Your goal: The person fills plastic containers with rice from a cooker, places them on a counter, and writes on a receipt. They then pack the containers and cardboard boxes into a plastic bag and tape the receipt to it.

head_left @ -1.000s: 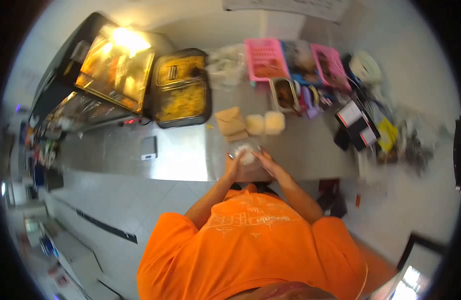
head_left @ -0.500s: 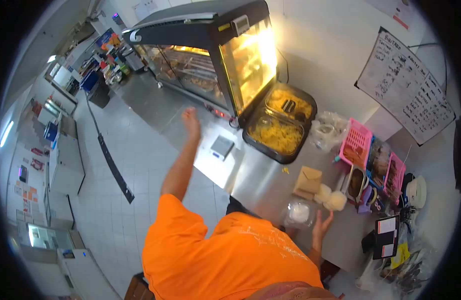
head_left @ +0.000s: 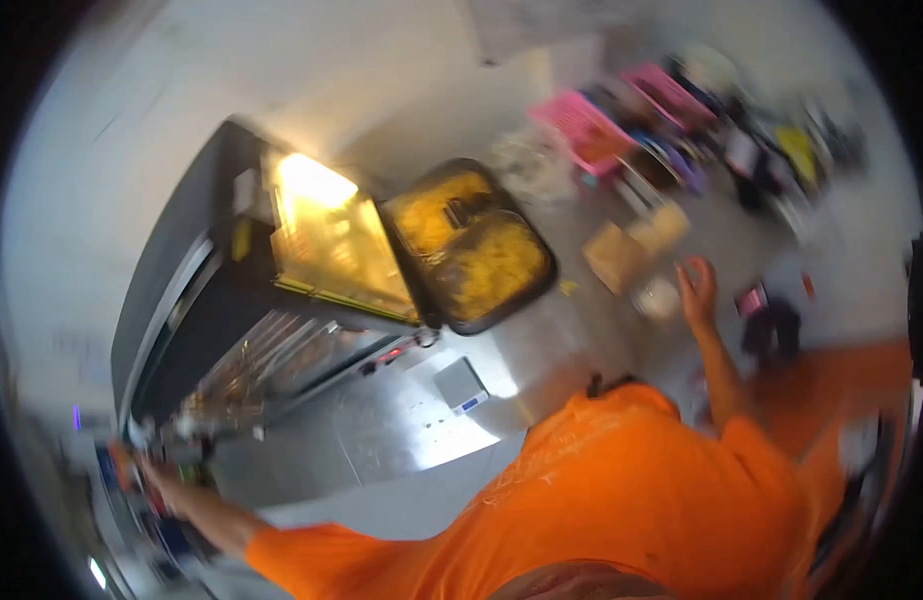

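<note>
Container (head_left: 656,298) with white contents is sitting just left of the right hand (head_left: 697,290), which is hovering open, holding nothing visible. Near the cabinet (head_left: 186,340), the left hand (head_left: 153,478) is reaching outward, too blurred to tell its opening or hold.

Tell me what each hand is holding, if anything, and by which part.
The right hand holds nothing: it is open, beside the tub. The left hand, stretched out far left, is too blurred to tell.
</note>
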`<action>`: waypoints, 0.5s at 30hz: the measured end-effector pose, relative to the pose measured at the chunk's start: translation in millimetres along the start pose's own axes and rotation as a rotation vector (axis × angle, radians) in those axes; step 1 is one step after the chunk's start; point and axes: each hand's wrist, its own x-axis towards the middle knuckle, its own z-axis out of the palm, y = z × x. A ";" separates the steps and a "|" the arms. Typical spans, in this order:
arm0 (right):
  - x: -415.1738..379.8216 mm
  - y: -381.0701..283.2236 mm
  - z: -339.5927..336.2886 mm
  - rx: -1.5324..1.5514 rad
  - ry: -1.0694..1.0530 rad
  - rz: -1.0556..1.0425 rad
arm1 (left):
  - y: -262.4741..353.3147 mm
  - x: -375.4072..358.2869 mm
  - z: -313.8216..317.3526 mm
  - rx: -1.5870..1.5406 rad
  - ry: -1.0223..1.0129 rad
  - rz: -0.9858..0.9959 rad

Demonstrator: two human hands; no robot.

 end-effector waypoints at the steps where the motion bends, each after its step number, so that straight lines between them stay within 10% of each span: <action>1: -3.7 -15.9 -4.9 -0.012 0.032 0.051 | 5.9 6.3 5.5 -0.033 0.005 -0.033; 6: -7.0 0.4 -10.1 -0.068 0.062 0.094 | -3.4 -33.6 -1.9 -0.148 0.107 -0.028; 8: -4.5 6.3 -9.3 -0.027 0.084 0.111 | -24.2 -73.8 8.1 0.929 0.176 0.612; 12: 14.1 29.1 -16.5 0.047 0.142 0.173 | -73.2 -125.1 12.7 1.481 0.432 1.225; 15: 57.4 75.1 -20.4 0.015 0.241 0.188 | -127.8 -278.0 132.7 0.585 0.122 0.551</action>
